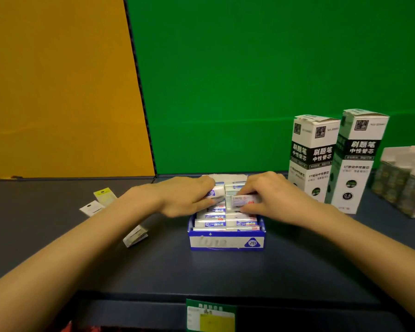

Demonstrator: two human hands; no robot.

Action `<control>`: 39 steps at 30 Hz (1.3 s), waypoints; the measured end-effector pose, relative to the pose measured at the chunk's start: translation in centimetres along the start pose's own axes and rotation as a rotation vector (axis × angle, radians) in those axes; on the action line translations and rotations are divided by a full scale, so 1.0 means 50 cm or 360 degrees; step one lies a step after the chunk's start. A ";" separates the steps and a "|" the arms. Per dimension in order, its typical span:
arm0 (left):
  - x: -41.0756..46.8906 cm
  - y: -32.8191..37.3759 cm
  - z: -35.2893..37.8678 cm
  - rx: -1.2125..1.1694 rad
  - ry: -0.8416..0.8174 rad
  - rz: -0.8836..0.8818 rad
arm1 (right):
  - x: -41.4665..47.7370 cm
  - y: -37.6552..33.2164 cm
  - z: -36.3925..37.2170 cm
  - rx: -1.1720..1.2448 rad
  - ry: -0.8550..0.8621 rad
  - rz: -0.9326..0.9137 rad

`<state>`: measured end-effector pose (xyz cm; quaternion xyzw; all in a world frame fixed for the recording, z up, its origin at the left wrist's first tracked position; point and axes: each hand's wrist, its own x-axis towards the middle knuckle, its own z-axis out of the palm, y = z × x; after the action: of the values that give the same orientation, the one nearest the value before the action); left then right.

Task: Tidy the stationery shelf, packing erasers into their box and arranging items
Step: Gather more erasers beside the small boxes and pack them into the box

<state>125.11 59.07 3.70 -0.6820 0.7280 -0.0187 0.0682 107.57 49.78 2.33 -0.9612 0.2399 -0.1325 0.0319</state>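
Two hands meet over the open eraser box [226, 242], which sits in the middle of the dark blue-grey shelf [297, 264] with its short blue and white front wall, marked 2B, facing the camera. One box only, and its long axis runs away from the viewer toward the back wall. The packed erasers [212, 223] lie across it, each with its long axis left to right, in two side-by-side columns. Several rows show at the near end, but the hands hide the rest, so the full count cannot be told. The left hand [187, 197] has its fingers curled over a blue-ended eraser [217, 190] at the far left of the box and grips it. The right hand [270, 200] pinches a pink-labelled eraser [243, 200] between thumb and fingertips just above the right column, lying crosswise like the others. Two tall white and black refill boxes stand upright and touching to the right, the nearer-centre one [314, 159] just beside the right hand, the other [359, 161] beyond it. One clear-wrapped pack of small boxes [403, 180] lies at the far right edge. Three small items lie to the left, well apart from the box: a yellow tag [104, 195], a white tag [91, 208] beside it, and a small folded packet [135, 236] nearer the camera. One green and yellow price label [210, 315] hangs on the shelf's front edge. A green panel [249, 80] backs the shelf, and an orange panel [57, 87] closes the left side.
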 end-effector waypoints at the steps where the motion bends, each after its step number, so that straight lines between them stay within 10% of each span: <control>1: 0.003 -0.004 0.001 0.0048 -0.0003 0.0048 | -0.001 0.001 0.000 0.0009 0.0008 0.0016; 32: -0.002 -0.041 0.032 -0.0366 0.0275 0.0333 | -0.017 -0.007 0.018 0.0156 0.0203 0.0131; 39: -0.026 -0.049 0.023 -0.1128 0.0197 0.0168 | -0.018 -0.016 0.009 0.0182 -0.0077 0.0025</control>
<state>127.75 60.28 2.95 -0.6223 0.7262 0.1972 -0.2156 107.30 50.92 1.77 -0.9588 0.2386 -0.1224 0.0936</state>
